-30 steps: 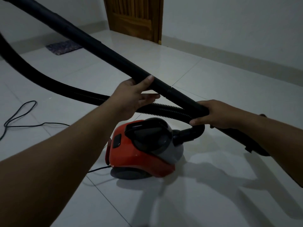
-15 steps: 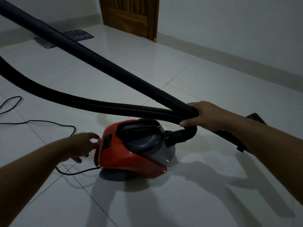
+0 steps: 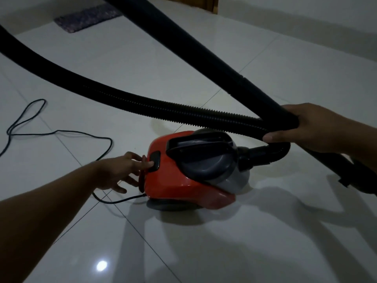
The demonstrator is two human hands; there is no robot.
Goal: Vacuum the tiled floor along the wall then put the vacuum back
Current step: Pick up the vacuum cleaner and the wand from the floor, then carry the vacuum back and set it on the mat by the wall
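A red and grey canister vacuum [image 3: 183, 184] sits on the white tiled floor [image 3: 224, 252] in the middle of the view. My left hand [image 3: 120, 170] reaches to its rear, fingers spread, one fingertip pressed on the black button [image 3: 154, 161]. My right hand [image 3: 306, 127] grips the black rigid wand [image 3: 204, 56] together with the ribbed hose [image 3: 142, 105] where the two cross above the vacuum. The wand's lower end runs off to the right behind my right arm.
A black power cord [image 3: 61, 132] loops over the tiles at left and runs into the vacuum's rear. A dark mat [image 3: 87, 17] lies by the far wall. The foot of a wooden door [image 3: 212, 3] shows at the top.
My left hand let go of the wand, dropped to the vacuum's rear and now touches the button. My view has moved closer and lower. The right hand keeps its grip.
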